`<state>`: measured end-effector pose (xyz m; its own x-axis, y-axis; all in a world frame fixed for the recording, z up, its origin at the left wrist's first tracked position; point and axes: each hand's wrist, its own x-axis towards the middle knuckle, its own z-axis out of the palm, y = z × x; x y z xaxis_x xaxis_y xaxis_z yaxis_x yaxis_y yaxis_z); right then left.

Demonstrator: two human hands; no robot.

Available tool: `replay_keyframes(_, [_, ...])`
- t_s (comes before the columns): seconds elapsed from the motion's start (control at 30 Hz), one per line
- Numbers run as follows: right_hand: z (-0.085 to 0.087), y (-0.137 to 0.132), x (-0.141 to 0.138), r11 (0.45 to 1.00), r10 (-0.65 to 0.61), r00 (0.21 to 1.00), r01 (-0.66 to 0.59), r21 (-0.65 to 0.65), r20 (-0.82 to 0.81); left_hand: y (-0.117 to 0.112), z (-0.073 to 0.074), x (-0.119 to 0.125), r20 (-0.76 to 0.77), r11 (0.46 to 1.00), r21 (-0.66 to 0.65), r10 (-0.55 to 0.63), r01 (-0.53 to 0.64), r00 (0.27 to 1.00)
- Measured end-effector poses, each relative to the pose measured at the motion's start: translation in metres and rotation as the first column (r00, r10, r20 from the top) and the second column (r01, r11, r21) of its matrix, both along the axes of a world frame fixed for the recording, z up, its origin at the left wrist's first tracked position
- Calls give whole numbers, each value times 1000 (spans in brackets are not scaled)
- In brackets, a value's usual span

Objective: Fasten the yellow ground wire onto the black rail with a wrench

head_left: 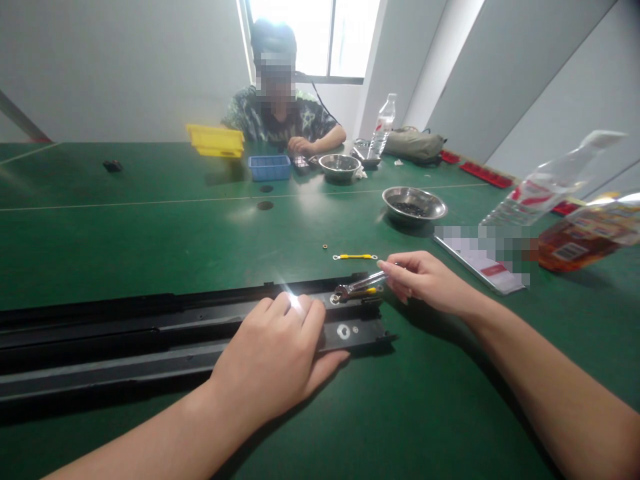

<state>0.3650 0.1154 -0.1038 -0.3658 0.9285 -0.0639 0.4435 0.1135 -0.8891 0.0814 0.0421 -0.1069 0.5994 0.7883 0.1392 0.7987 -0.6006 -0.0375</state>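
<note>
Wrench of silver metal in grasp of right hand, head at terminal of yellow-sleeved lead in farther channel of long black metal rails; left hand clamped across rails. Tightness unclear. Nearer channel's pale round spot bare; second yellow lead loose on green tabletop. Clear plastic bottle's red label unreadable; amber-liquid bottle shows barcode.

Yellow bin near blue basket; far bottle beside bag
</note>
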Motion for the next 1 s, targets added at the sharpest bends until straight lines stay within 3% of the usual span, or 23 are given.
replay_keyframes(0.47, [-5,-2,-1,1000,-1,999,0,-1,-35,-1,0,0,2,1000,15,-2,2,1000])
replay_keyframes(1.0, [13,-11,-11,988,-23,988,0,152,153,0,1,1,0,1000,5,3,-3,1000])
